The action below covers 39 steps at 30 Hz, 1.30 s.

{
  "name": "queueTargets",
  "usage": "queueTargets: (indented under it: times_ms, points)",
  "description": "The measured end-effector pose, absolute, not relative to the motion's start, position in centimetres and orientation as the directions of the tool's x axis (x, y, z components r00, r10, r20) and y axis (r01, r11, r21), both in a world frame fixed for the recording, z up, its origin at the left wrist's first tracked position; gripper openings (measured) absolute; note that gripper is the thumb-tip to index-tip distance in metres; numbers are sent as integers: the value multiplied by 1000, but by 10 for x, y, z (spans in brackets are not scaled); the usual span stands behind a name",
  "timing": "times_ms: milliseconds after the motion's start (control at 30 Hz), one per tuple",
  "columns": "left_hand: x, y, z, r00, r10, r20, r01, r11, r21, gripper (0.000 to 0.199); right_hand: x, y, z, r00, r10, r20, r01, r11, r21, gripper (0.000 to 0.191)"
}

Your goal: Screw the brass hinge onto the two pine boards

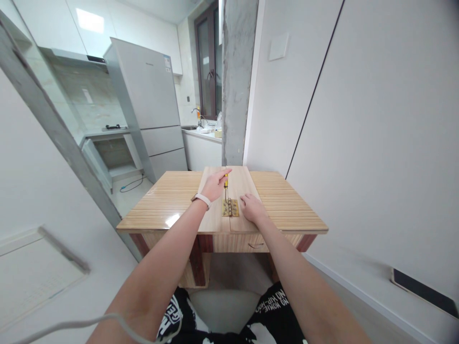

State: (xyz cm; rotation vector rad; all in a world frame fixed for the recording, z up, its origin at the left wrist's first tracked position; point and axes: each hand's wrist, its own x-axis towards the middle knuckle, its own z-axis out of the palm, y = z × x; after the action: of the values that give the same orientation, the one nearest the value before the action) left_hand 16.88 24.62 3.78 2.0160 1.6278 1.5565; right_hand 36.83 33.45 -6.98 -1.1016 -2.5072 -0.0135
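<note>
A yellow-handled screwdriver (226, 180) stands nearly upright, its shaft reaching down to a brass-coloured hinge (230, 208). My left hand (214, 185) is closed at the handle, index finger stretched across its top; a watch with a light band is on that wrist. The hinge lies unfolded across the seam between two pale wooden boards (238, 179), placed side by side on the table. Whether screws sit in its holes is too small to tell. My right hand (253, 208) rests on the right-hand board beside the hinge, fingers slightly bent and lying against the wood.
Beneath the boards is a striped wooden table (287, 200) with a drawer (256, 243). A white wall (358, 143) rises at the right, with a phone-like dark slab (423, 290) low beside it. Beyond the table stands a fridge (147, 91). A pale cable (118, 317) crosses my left forearm.
</note>
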Motion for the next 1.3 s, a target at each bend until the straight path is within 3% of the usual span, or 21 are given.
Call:
queueTargets:
  times_ms: [300, 600, 900, 1133, 1300]
  points:
    - [169, 256, 27, -167, 797, 580, 537, -420, 731, 38, 368, 336, -69, -623, 698, 354, 701, 698, -144, 38]
    - [176, 247, 35, -211, 755, 621, 609, -396, 687, 33, 368, 335, -68, -621, 702, 349, 702, 696, -149, 38]
    - [170, 249, 36, -108, 766, 634, 652, -427, 627, 43, 369, 336, -68, -624, 697, 355, 697, 701, -152, 37]
    - [170, 262, 26, -125, 823, 555, 465, -445, 765, 40, 369, 338, -71, -620, 703, 349, 696, 698, -168, 38]
    - [174, 262, 28, -172, 810, 560, 516, -410, 752, 39, 369, 338, -70, -623, 697, 357, 692, 703, -165, 38]
